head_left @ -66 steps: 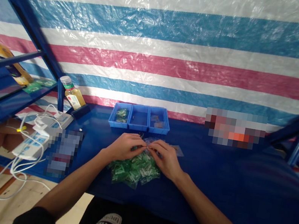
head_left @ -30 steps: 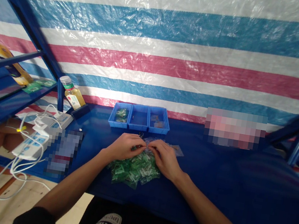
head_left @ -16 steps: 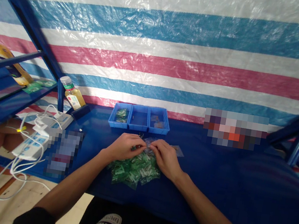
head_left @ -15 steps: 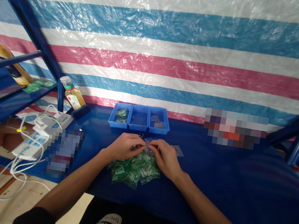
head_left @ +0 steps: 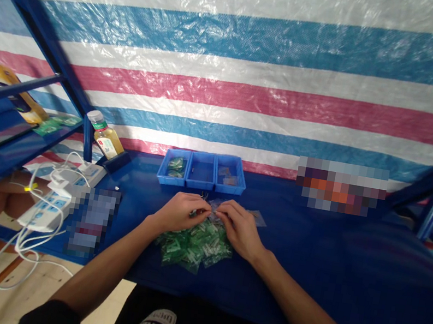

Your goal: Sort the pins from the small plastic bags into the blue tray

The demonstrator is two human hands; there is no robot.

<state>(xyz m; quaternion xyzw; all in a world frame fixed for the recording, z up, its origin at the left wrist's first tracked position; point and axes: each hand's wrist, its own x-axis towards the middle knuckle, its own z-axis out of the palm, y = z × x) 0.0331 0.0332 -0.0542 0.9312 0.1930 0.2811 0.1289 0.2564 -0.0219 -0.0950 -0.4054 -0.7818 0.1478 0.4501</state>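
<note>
Head view: left hand (head_left: 179,213) and right hand (head_left: 240,229) curl close together, apparently so both can work at one spot, their fingertips (head_left: 205,211) closed narrowly on a small item (head_left: 211,214), too small to identify. Beneath lies a heap of green plastic packets (head_left: 194,247), mid-table. A three-compartment blue bin (head_left: 202,171) stands within reach along the far edge of the blue-covered table (head_left: 309,255).

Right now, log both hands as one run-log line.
left hand: fingertips by clear plastic bag | right hand: fingertips on same bag | under hands: green packets
</note>
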